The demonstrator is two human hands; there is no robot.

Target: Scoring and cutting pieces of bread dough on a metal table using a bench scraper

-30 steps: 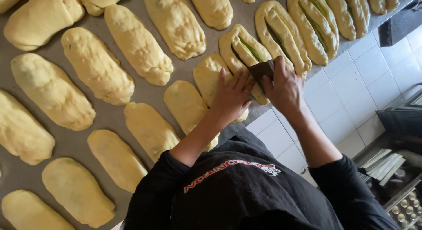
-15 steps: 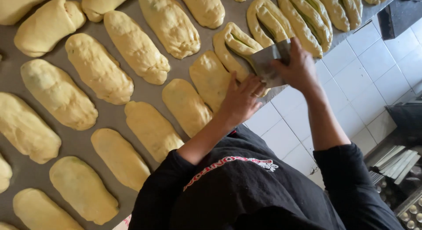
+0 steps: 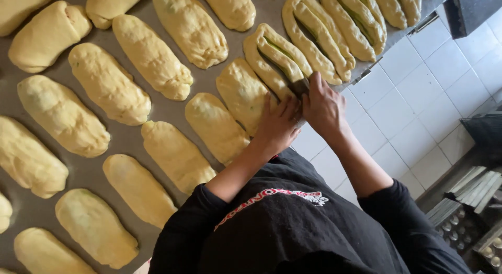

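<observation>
While the left hand presses flat on a pale yellow oblong dough piece, the right hand grips a metal scraper blade. Both rest on the grey steel tabletop.

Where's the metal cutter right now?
In the head view, upper right of centre: the right hand presses the metal cutter into a split dough piece, with the left hand beside it.

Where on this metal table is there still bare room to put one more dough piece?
The widest bare strip of the metal table lies between the upper uncut dough loaves and the lower row. Near the left hand, right hand and slit loaves, it is crowded.
</observation>
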